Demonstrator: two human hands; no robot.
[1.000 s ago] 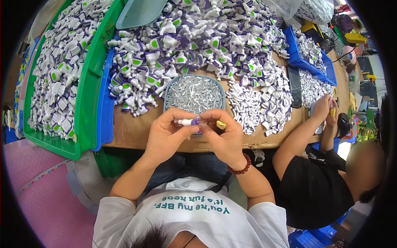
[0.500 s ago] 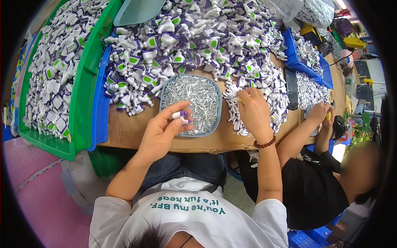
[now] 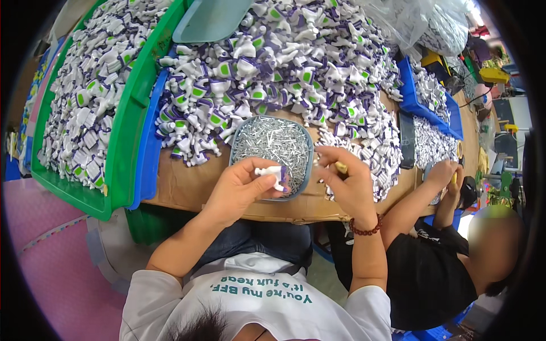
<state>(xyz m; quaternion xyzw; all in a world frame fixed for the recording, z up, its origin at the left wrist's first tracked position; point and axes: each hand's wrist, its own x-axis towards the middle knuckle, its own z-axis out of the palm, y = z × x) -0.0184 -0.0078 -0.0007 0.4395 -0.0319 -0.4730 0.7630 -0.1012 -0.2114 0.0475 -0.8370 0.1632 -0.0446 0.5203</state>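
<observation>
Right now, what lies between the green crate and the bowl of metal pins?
In the head view, a blue bin's side shows beside the green crate; then white-and-purple parts and brown tabletop reach the bowl of metal pins.

a tan tabletop carries everything, its near edge bowed and bare at the left. close to that edge, at the middle, sits a grey-blue tub of silver pins. a broad heap of white and purple parts with green patches covers the far side. right of the tub are spread small white pieces, then a dark tray. farther right lie more white bits, with a blue bin on their far side.
</observation>
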